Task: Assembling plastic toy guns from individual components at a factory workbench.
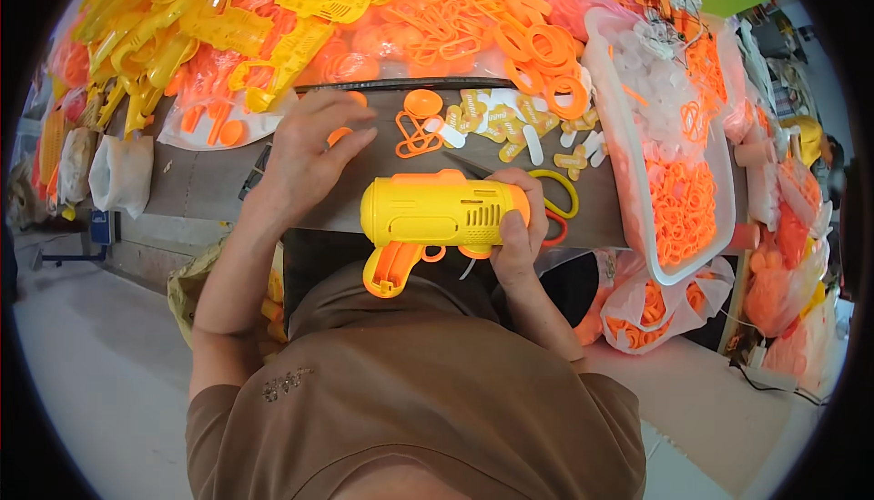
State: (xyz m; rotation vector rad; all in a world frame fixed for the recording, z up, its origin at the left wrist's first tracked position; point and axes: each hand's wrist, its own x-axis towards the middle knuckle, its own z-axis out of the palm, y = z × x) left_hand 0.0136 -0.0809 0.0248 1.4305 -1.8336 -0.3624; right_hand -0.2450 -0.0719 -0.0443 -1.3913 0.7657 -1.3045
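My right hand (521, 232) grips a yellow and orange toy gun (428, 213) by its orange-rimmed front end, above the table's near edge. The gun lies sideways, its short handle and orange trigger pointing down toward me. My left hand (305, 150) is over the table to the left of the gun, open, thumb and fingers apart. A small orange cap (339, 135) shows between its thumb and fingers; it looks loose there. Just beyond the fingertips are an orange round cup (422, 102) and orange loop-shaped pieces (419, 136).
Yellow shell halves (309, 54) and orange rings (551, 45) pile up at the back. Stickers and white slips (510, 122) lie mid-table, with scissors (560, 195) behind my right hand. A white bin (628, 200) of orange and clear parts stands at right, a bag (669, 313) below it.
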